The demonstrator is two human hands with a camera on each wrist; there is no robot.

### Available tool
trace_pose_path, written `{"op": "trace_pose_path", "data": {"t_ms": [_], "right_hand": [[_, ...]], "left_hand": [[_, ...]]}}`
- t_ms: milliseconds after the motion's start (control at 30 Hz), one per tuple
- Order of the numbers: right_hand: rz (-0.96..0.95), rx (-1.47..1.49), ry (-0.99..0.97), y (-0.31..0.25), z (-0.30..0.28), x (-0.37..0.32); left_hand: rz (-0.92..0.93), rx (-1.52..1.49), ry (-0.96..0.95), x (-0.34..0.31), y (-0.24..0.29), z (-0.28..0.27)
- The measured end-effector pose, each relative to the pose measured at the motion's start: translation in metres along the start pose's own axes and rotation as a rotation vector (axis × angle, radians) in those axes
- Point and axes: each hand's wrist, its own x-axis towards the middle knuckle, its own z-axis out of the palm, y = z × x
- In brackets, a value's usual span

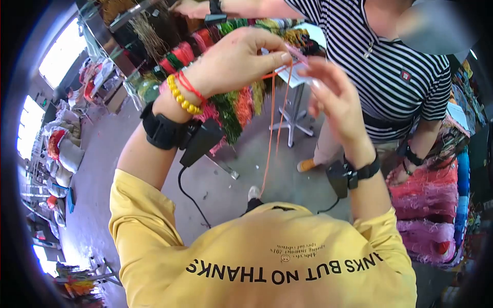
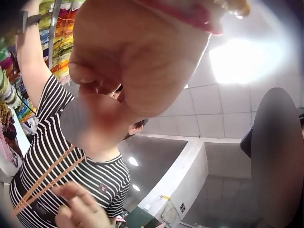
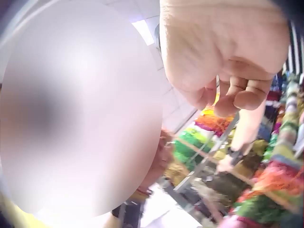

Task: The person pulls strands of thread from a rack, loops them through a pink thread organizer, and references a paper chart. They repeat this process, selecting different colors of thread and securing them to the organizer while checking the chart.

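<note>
In the head view, the left hand (image 1: 236,59) pinches an orange cord (image 1: 272,118) between thumb and fingers; its strands hang down in front of the body. A short pink strand (image 1: 296,53) lies between the hands. Beside it is the right hand (image 1: 336,97), its fingers loosely bent and the thumb apart from the index finger. The left wrist view has the left hand (image 2: 137,57) close up, with the cord (image 2: 47,176) slanting near the right hand (image 2: 80,209). Bent fingers of the right hand (image 3: 223,52) fill the top of the right wrist view.
A person in a striped shirt (image 1: 380,66) stands close in front, one arm stretched toward the racks. Colourful yarn bundles (image 1: 241,108) hang behind the hands. A wheeled stand (image 1: 291,126) is on the floor; pink and red textiles (image 1: 426,205) lie at the right.
</note>
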Motion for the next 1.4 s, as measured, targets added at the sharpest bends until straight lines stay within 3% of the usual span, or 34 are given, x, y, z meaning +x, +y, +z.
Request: {"op": "trace_pose_path", "data": {"t_ms": [67, 167, 300, 433, 467, 500, 533, 600, 633, 733, 867, 900, 967, 1033, 1133, 1200, 1333, 1400], "right_hand": [[0.041, -0.006, -0.106, -0.007, 0.011, 0.013], [0.071, -0.081, -0.051, 0.004, 0.020, 0.026], [0.080, -0.157, -0.117, 0.032, 0.013, 0.035], [0.006, -0.717, -0.096, 0.049, 0.009, 0.032], [0.065, -0.674, -0.151, 0.055, 0.004, 0.028], [0.105, -0.472, -0.136, 0.061, 0.004, 0.022], [0.145, -0.269, -0.122, 0.064, 0.004, 0.014], [0.372, 0.180, -0.139, 0.060, 0.005, -0.001], [0.325, 0.392, -0.152, 0.067, 0.003, -0.010], [0.377, 0.782, -0.220, 0.079, -0.025, -0.030], [0.369, 0.205, 0.408, 0.090, -0.101, -0.048], [0.404, -0.008, 0.417, 0.097, -0.113, -0.052], [0.461, -0.437, 0.438, 0.112, -0.126, -0.066], [0.520, -0.612, 0.238, 0.132, -0.115, -0.075], [0.621, -0.613, -0.091, 0.144, -0.085, -0.069], [0.630, -0.670, -0.205, 0.142, -0.072, -0.048], [0.585, -0.707, -0.160, 0.151, -0.070, -0.006], [0.572, -0.725, -0.095, 0.156, -0.077, 0.014]], "left_hand": [[0.051, -0.008, 0.001, 0.001, -0.008, 0.006], [0.024, 0.022, 0.047, -0.001, -0.028, 0.012], [-0.025, 0.022, 0.029, -0.010, -0.049, 0.016], [-0.051, 0.063, 0.064, -0.024, -0.066, 0.033], [0.020, 0.042, 0.110, -0.029, -0.079, 0.044], [-0.046, -0.046, 0.103, -0.035, -0.083, 0.054], [-0.157, -0.379, 0.061, -0.041, -0.094, 0.072], [-0.374, -0.761, -0.037, -0.054, -0.100, 0.104], [-0.449, -0.936, -0.089, -0.061, -0.104, 0.122], [-0.544, -1.051, -0.207, -0.075, -0.111, 0.170], [-0.646, -0.708, -0.218, -0.085, -0.139, 0.191], [-0.668, -0.620, -0.195, -0.084, -0.149, 0.192], [-0.764, -0.767, -0.108, -0.075, -0.170, 0.198], [-0.807, -0.849, -0.060, -0.060, -0.180, 0.196], [-0.779, -0.880, -0.026, -0.023, -0.199, 0.194], [-0.749, -0.901, 0.023, -0.001, -0.220, 0.200], [-0.887, -0.973, 0.023, 0.040, -0.255, 0.199], [-0.844, -0.992, -0.019, 0.057, -0.261, 0.195]]}}
